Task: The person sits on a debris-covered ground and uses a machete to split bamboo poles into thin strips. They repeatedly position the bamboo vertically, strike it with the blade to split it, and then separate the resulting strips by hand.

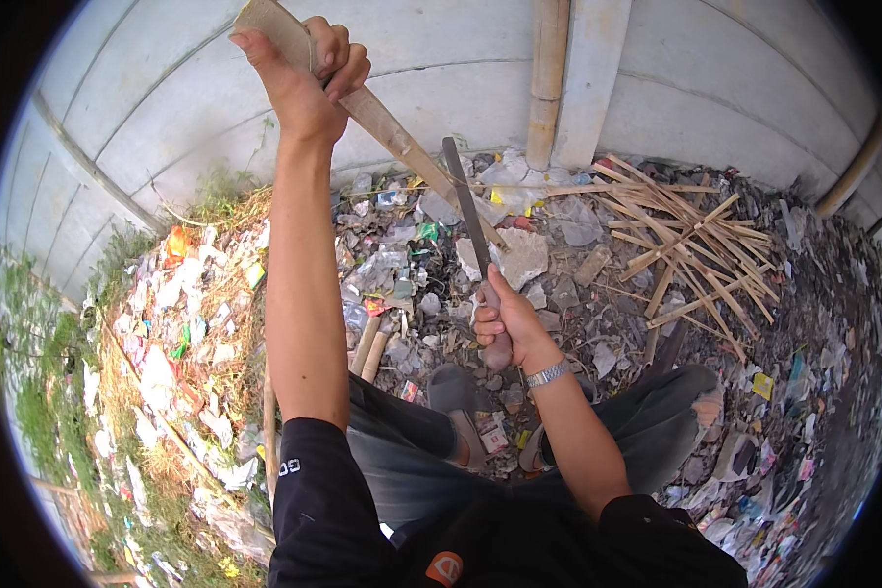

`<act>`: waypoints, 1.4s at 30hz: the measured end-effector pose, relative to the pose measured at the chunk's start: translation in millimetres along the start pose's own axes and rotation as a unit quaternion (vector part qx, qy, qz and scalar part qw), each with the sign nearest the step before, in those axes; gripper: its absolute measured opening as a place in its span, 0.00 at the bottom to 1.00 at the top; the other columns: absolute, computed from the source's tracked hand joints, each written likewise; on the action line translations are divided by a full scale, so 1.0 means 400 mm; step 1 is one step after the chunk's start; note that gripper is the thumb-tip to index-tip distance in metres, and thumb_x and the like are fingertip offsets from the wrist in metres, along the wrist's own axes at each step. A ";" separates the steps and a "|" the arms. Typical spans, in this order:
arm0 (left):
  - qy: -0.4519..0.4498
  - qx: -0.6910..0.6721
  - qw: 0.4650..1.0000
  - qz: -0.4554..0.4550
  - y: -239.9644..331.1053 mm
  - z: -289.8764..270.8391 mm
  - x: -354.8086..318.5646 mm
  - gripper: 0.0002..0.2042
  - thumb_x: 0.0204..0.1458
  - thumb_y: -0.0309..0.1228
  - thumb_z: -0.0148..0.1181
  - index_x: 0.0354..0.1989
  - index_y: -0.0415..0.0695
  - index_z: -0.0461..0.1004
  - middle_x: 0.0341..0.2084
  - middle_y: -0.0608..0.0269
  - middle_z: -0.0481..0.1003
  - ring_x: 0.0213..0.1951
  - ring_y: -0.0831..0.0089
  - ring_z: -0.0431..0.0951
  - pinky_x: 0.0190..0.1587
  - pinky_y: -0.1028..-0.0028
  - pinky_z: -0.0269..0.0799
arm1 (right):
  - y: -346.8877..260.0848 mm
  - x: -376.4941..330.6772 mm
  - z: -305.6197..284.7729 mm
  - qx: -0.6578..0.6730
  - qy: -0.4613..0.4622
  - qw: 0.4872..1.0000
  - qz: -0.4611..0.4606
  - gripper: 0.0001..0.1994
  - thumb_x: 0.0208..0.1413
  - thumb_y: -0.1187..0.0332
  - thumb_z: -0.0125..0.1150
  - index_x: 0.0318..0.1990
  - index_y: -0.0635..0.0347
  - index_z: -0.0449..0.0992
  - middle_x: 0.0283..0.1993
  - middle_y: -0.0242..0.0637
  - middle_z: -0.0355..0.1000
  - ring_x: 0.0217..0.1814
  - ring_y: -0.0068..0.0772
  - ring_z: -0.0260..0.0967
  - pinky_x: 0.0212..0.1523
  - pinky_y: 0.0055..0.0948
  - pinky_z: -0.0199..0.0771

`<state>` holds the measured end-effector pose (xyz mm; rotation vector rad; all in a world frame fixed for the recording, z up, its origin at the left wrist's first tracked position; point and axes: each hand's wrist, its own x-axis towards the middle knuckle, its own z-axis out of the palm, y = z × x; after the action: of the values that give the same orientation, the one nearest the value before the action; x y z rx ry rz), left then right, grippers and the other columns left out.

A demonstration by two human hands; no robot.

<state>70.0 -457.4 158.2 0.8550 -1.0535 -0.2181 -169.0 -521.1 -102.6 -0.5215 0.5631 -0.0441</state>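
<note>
My raised left hand grips the upper part of a long split bamboo piece. The bamboo slants down to the right, and its lower end is near a pale broken concrete chunk. My right hand is wrapped round the rounded wooden handle of a machete. Its dark, narrow blade points up and crosses the bamboo in the picture; whether they touch I cannot tell. Off to the right lies a loose pile of thin split bamboo strips.
A pale concrete panel wall runs behind, with an upright bamboo pole against it. Rubble and plastic litter cover the ground. Short bamboo pieces lie beside my left knee. Dry grass and green weeds grow at the left.
</note>
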 end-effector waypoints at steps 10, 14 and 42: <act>-0.023 -0.016 1.000 -0.001 0.001 0.003 -0.019 0.43 0.45 0.84 0.25 0.17 0.49 0.52 0.13 0.73 0.49 0.13 0.80 0.45 0.23 0.76 0.44 | 0.027 0.122 -0.113 0.215 -0.042 0.971 0.096 0.26 0.59 0.35 0.60 0.34 0.49 0.66 0.18 0.16 0.55 0.14 0.10 0.52 0.20 0.19 0.58; -0.015 -0.001 1.000 0.011 0.007 0.022 -0.028 0.43 0.44 0.85 0.27 0.17 0.49 0.53 0.13 0.73 0.49 0.13 0.80 0.45 0.23 0.76 0.44 | -0.057 -0.062 0.171 0.102 -0.210 0.970 0.066 0.25 0.62 0.36 0.57 0.33 0.50 0.67 0.18 0.15 0.54 0.14 0.09 0.50 0.20 0.18 0.57; -0.002 -0.034 0.999 -0.001 0.015 -0.016 -0.040 0.43 0.45 0.84 0.28 0.16 0.49 0.53 0.12 0.72 0.50 0.13 0.80 0.46 0.22 0.76 0.43 | 0.004 0.067 -0.075 0.090 -0.017 0.994 0.063 0.25 0.64 0.37 0.53 0.33 0.51 0.67 0.17 0.15 0.52 0.12 0.09 0.48 0.17 0.17 0.54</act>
<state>65.9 -441.5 150.2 0.7946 -1.0434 -0.2573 -161.8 -538.4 -138.2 -0.3100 0.5524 0.0327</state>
